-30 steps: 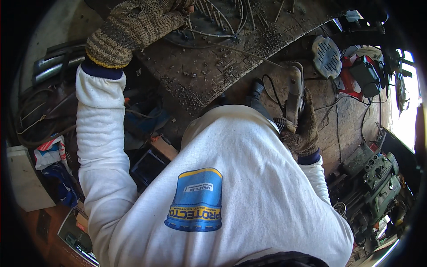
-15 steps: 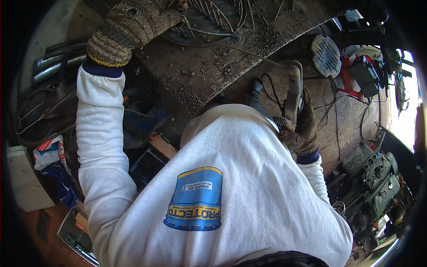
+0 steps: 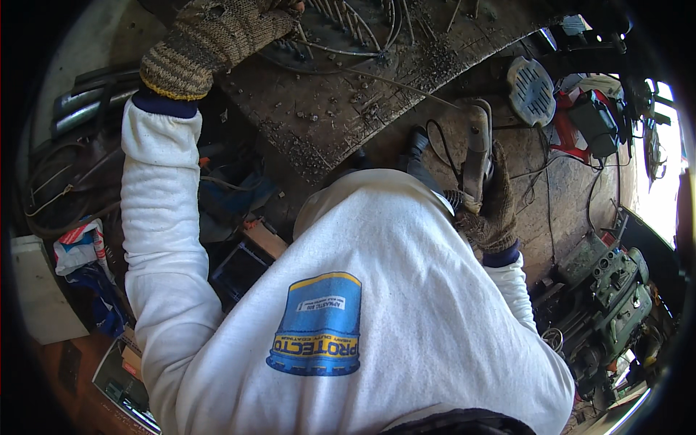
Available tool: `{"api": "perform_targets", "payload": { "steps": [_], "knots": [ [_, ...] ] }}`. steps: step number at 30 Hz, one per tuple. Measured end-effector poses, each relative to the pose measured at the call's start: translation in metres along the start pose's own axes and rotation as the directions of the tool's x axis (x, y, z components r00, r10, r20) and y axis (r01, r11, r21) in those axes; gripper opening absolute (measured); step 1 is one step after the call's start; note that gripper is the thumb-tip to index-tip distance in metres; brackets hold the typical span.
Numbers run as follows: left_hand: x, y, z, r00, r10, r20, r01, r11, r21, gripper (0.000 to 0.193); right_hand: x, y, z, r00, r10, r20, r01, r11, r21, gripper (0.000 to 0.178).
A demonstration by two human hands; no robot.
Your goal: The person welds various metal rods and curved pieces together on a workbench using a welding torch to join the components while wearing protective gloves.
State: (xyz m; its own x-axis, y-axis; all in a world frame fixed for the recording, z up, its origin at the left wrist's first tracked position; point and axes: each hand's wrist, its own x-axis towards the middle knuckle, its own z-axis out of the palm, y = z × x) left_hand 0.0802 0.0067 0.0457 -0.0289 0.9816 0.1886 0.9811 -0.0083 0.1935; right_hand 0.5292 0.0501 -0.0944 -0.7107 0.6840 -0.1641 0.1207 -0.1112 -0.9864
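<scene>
My left hand (image 3: pixel 214 32), in a knitted work glove, reaches up to the dirty metal workbench (image 3: pixel 341 109) and rests on a wire frame of bent rods (image 3: pixel 341 40) lying there; whether its fingers grip the wire is hidden. My right hand (image 3: pixel 493 210), also gloved, hangs low at my side and is shut on a grey angle grinder (image 3: pixel 475 148) held with its body upright. A black cable (image 3: pixel 435 141) loops off the grinder. My white sweatshirt with a blue and yellow print fills the lower middle of the view.
A round perforated metal disc (image 3: pixel 531 90) and red tools (image 3: pixel 580 123) lie on the floor at the right. A green machine (image 3: pixel 616 290) stands lower right. Coiled cables (image 3: pixel 58 188), metal bars (image 3: pixel 87 98) and boxes crowd the left.
My left hand has shifted slightly on the wire frame. The right hand with the grinder has stayed at my side.
</scene>
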Motion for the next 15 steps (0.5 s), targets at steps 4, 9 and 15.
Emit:
{"api": "perform_targets", "payload": {
  "steps": [4,9,15],
  "knots": [
    [0.002,-0.002,-0.002,0.999,0.029,0.013,-0.03,0.998,0.05,0.017,0.0,-0.004,0.002,1.0,-0.017,0.008,0.017,0.999,0.049,0.134],
    [0.006,0.01,-0.009,0.997,-0.036,0.061,0.034,0.999,0.035,0.015,0.0,-0.005,0.004,1.0,-0.005,0.02,0.004,0.998,0.057,0.132],
    [0.002,-0.008,-0.012,0.988,-0.017,0.151,0.066,0.944,-0.323,0.019,0.002,-0.008,0.015,0.997,-0.015,-0.073,0.02,0.998,0.067,0.131]
  ]
}}
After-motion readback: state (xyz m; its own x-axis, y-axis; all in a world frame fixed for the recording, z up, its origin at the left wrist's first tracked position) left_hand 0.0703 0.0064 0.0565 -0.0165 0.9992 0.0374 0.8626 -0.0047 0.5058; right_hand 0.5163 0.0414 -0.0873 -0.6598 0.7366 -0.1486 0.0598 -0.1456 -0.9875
